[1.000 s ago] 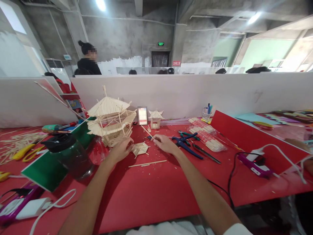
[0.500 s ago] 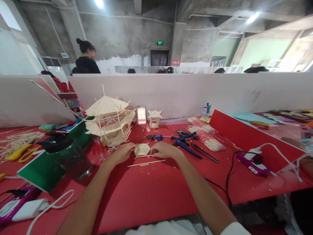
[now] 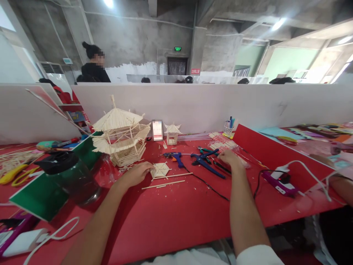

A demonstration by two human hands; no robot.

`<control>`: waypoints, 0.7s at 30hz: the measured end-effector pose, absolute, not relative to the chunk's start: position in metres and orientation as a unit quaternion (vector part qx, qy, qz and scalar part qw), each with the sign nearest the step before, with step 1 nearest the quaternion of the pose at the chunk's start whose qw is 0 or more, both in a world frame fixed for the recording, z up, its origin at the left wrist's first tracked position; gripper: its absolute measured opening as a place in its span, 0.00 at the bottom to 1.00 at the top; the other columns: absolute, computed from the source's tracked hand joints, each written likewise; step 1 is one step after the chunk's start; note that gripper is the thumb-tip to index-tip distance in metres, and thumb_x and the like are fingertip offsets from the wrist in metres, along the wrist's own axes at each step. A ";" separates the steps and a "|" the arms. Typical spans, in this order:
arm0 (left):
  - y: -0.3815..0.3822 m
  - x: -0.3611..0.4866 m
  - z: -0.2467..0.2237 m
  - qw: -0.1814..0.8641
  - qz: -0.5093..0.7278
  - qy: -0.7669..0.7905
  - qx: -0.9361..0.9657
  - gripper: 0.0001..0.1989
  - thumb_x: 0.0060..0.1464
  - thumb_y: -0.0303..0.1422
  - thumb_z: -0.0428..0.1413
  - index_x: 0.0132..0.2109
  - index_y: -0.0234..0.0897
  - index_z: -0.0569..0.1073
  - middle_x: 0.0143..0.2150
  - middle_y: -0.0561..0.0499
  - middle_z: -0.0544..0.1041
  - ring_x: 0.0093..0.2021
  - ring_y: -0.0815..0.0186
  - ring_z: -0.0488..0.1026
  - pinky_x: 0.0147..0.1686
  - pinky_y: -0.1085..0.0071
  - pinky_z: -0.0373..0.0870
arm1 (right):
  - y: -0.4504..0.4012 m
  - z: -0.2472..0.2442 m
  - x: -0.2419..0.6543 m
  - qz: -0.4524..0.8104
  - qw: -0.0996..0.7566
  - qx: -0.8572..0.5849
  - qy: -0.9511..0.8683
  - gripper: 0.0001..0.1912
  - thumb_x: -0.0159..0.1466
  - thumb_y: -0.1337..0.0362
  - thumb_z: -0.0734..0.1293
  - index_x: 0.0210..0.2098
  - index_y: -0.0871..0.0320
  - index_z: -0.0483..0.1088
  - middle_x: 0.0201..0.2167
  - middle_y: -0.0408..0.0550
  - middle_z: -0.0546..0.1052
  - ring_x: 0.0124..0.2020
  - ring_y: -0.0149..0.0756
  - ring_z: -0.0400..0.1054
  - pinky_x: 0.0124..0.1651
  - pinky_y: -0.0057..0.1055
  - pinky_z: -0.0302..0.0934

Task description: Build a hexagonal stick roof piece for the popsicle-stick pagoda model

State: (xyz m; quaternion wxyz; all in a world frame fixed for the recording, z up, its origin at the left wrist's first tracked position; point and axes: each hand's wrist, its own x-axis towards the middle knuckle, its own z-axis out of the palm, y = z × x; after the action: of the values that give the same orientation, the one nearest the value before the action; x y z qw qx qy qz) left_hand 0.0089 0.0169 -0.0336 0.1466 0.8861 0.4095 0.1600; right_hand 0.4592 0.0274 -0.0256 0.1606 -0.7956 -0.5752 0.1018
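A small hexagonal panel of thin wooden sticks (image 3: 160, 170), webbed like a spider's net, lies on the red table. My left hand (image 3: 139, 173) pinches its left corner. One long stick (image 3: 180, 175) lies along the panel's front edge and runs out to the right. My right hand (image 3: 231, 159) is over the tools at the right, its fingers bent downward beside a dark-handled tool (image 3: 225, 169); its grip is hidden. Left of that hand lie blue cutting pliers (image 3: 207, 162). A blue hot glue gun (image 3: 177, 158) rests behind the panel.
A large stick pavilion (image 3: 118, 138) and a small one (image 3: 172, 134) stand at the back. Bagged sticks (image 3: 220, 140) lie at the back right. A dark bottle (image 3: 70, 178) stands left. A black cable (image 3: 209, 186) crosses the table; a purple power strip (image 3: 280, 185) lies right.
My right hand has left the panel and moved right, over the tools. My left hand stays at the panel. The long stick by the panel's front edge now shows fully. The view has shifted slightly.
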 end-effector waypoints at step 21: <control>0.018 0.009 -0.034 0.123 0.159 0.403 0.893 0.18 0.60 0.28 0.43 0.49 0.38 0.75 0.50 0.45 0.78 0.50 0.59 0.75 0.52 0.65 0.70 | 0.065 -0.062 0.436 0.106 0.131 -0.811 -0.560 0.13 0.61 0.61 0.69 0.43 0.55 0.79 0.37 0.54 0.81 0.41 0.43 0.75 0.39 0.30 0.63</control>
State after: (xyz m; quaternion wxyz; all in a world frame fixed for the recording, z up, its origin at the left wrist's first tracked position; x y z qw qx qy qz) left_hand 0.0092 0.0179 -0.0339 0.1231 0.8930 0.4026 0.1590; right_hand 0.4362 0.0655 -0.0620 0.1314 -0.8114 -0.5597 0.1055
